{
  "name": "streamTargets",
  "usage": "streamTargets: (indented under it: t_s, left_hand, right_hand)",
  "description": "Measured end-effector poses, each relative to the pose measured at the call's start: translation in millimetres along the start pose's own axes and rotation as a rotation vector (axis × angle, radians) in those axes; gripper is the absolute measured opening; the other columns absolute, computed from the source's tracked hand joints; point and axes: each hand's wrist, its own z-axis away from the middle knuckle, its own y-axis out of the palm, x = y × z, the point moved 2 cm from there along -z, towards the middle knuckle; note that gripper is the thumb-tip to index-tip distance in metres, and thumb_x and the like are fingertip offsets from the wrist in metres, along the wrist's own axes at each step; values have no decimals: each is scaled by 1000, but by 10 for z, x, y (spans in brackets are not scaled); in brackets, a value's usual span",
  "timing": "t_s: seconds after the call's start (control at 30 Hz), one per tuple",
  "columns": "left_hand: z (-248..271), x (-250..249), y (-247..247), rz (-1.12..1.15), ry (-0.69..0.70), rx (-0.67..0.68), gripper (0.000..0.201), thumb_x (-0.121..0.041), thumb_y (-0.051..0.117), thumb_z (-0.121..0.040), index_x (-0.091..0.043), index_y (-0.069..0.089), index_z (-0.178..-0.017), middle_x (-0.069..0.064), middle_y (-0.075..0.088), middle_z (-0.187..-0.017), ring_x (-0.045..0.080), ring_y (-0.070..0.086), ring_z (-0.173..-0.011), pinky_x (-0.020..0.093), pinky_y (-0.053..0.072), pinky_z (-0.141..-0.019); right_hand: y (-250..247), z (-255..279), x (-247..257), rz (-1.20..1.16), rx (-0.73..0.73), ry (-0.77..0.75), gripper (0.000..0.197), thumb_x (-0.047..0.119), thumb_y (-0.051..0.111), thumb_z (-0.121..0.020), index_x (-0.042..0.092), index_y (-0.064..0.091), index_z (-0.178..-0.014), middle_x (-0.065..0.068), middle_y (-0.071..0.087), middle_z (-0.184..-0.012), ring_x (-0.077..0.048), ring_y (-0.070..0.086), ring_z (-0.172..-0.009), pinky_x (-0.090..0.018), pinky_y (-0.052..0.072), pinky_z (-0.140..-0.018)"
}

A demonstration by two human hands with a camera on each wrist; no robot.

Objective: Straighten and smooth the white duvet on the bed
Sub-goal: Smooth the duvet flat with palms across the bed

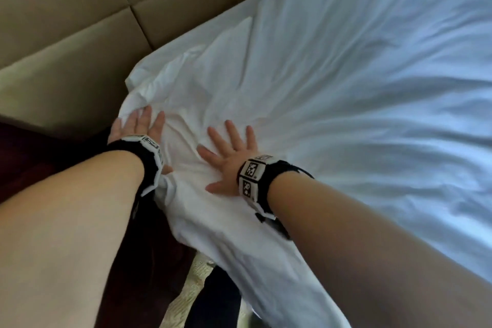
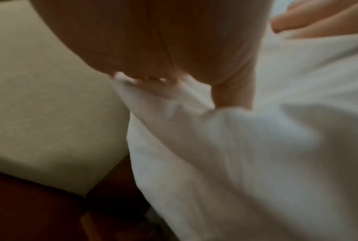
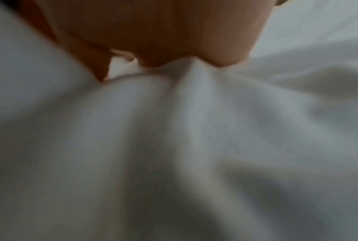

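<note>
Both hands, the left hand (image 1: 138, 128) and the right hand (image 1: 229, 157), lie flat with fingers spread on the bumpy corner of the duvet (image 1: 346, 88) by the headboard (image 1: 66, 21), so push slowly outward to flatten it.

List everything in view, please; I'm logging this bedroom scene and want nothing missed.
duvet: one, white, spread over the bed, creased near the corner
headboard: one, beige padded panels, upper left beside the bed
floor: pale patterned strip, bottom centre, partly hidden
wrist bands: two, black with black-and-white markers, one on each wrist
left hand: one, fingers flat on the duvet corner
right hand: one, fingers spread flat on the duvet
</note>
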Motion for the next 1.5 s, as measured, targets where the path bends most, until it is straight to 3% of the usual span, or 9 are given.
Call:
streamTargets:
  t_s: [0.1,0.2,0.3,0.4,0.6,0.83,1.13,1.3,1.5]
  left_hand:
    - [225,-165,-279,121,-103,-99,83,-45,43,-92,-17,-6,-152,12,-11,-159,32,-7,-147,44,1,-121]
    - [539,-694,-394,325,16,-212,88,-53,44,-91,-23,-13,-151,10,-19,-158,31,-17,-146,43,-7,-119]
    - [1097,-1495,79,228,313,-96,98,-66,46,-85,-30,-18,-149,6,-26,-157,31,-16,-147,45,-4,-120]
    - [1693,-2020,701,190,282,28,91,-50,49,-90,-26,-14,-151,7,-23,-158,30,-12,-148,41,-1,-121]
    - [2317,-2171,598,29,261,-139,51,-35,52,-90,-16,40,-135,8,43,-135,28,45,-126,37,40,-101]
    - [2480,-2831,90,101,353,-260,98,-68,44,-84,-28,-15,-150,2,-21,-158,28,-18,-147,42,-7,-120]
    - [2927,-3517,1311,-212,548,15,104,-58,54,-83,-27,-20,-149,9,-30,-155,35,-25,-143,50,-10,-118]
    - [2883,-3286,325,-103,572,-158,56,-45,52,-87,-24,39,-137,3,33,-145,25,30,-136,37,28,-111]
    - [2420,-2879,-1031,38,361,-289,83,-58,45,-90,-28,-1,-152,4,-9,-160,26,-10,-148,40,0,-121]
  right_hand:
    - [22,400,-528,-224,-164,288,88,67,41,-85,41,-15,-148,4,-27,-156,-29,-26,-144,-60,-12,-113]
    - [639,1060,-946,-237,10,568,93,80,30,-79,41,-22,-145,6,-31,-155,-35,-27,-142,-66,-8,-110]
    - [1315,1592,-706,-206,136,488,89,80,24,-80,42,-26,-143,5,-36,-152,-36,-29,-141,-66,-6,-110]
    - [1680,2018,-347,-230,216,381,87,76,31,-83,45,-23,-143,6,-39,-150,-37,-32,-139,-68,-8,-109]
    - [1830,2817,-353,-332,84,313,78,52,44,-93,39,-8,-150,6,-18,-159,-27,-17,-147,-52,4,-119]
    - [1888,3222,-1278,-356,-90,687,89,72,38,-84,43,-20,-145,8,-27,-156,-37,-27,-142,-67,-2,-111]
    - [3292,3543,-614,-460,259,629,103,76,44,-77,41,-28,-142,5,-42,-148,-37,-34,-138,-69,-6,-108]
    - [2584,3738,-897,-656,97,638,66,51,40,-96,19,22,-150,-9,22,-155,-32,25,-141,-42,27,-115]
    - [1473,3753,-1724,-555,-90,797,87,65,40,-89,40,-20,-146,3,-25,-157,-34,-23,-144,-64,3,-114]
